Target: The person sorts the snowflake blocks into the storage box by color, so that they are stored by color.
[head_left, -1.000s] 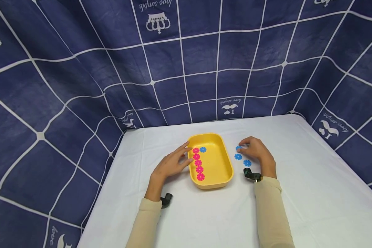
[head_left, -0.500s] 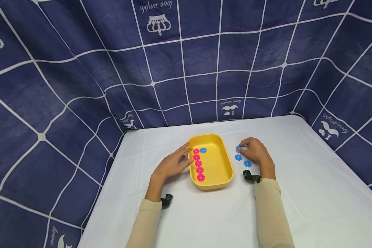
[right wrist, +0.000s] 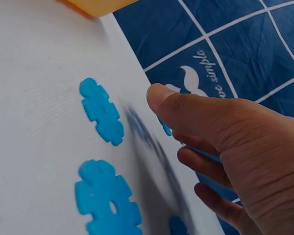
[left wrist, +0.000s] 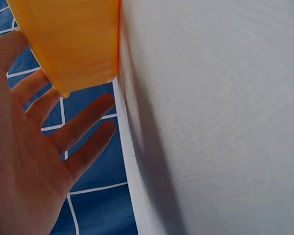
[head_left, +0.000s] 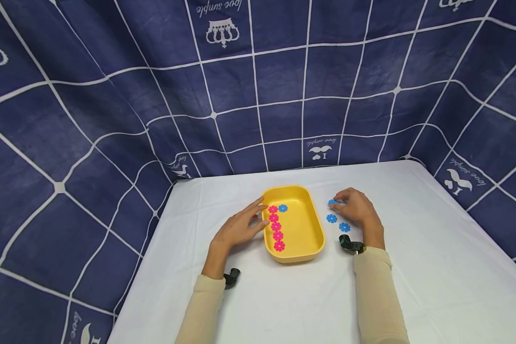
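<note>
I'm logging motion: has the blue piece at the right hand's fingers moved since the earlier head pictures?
Yes, slightly: the pinched blue piece has shifted upward in the head view, away from the nearest loose piece.

Discs (head_left: 278, 233) lie in the tray (head_left: 301, 229) and right of it.

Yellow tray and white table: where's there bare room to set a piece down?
Bare: the floor of the yellow tray, right of the pink discs and nearer than its blue disc; the white table in front, between the sleeves. Crowded: the tray's left side, by the left hand; the table to its right, with loose blue discs and the right hand.
</note>
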Motion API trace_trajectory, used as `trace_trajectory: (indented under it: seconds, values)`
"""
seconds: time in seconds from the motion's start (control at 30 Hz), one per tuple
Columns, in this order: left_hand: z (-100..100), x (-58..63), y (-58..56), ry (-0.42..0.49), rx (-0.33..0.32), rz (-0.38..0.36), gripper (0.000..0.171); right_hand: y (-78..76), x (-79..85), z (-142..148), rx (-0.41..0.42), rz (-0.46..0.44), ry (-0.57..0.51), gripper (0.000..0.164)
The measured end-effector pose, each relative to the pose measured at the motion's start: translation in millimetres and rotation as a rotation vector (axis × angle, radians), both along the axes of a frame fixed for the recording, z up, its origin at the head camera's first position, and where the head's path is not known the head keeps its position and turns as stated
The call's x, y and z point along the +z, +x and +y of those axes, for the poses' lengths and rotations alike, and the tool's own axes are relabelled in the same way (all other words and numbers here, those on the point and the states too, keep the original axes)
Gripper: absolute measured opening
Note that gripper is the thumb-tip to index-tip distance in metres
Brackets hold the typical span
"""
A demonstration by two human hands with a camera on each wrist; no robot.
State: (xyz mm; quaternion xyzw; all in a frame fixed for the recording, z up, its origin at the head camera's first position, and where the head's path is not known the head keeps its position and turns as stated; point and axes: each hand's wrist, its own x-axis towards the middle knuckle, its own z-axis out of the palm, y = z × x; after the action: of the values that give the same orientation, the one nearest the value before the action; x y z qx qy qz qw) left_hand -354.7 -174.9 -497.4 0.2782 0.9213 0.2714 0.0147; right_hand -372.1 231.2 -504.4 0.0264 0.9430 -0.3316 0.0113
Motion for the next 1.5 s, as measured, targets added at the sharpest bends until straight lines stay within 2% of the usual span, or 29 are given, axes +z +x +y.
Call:
trace_trajectory:
  seconds: [0.2, 0.4, 1.07, 1.5]
  values:
    - [0.4, -0.1, -0.5, 0.002, -0.004, -0.002, 0.060, -1.2, 11.6, 0.3, 0.016, 0.051, 0.018, 0.043]
    - [1.1, 0.4, -0.9, 0.007, -0.006, 0.006, 0.059, 0.1, 26.4, -0.5, -0.006, 0.078, 0.046, 0.044]
    - [2.3, 0.5, 0.5, 0.002, 0.015, -0.014, 0.059, 18.7, 69.6, -4.0, 0.028, 0.303, 0.103, 0.042]
    - [0.8, -1.2, -0.1, 0.003, 0.018, -0.018, 0.059, 24.6, 79.5, -7.2, 0.021, 0.330, 0.109, 0.042]
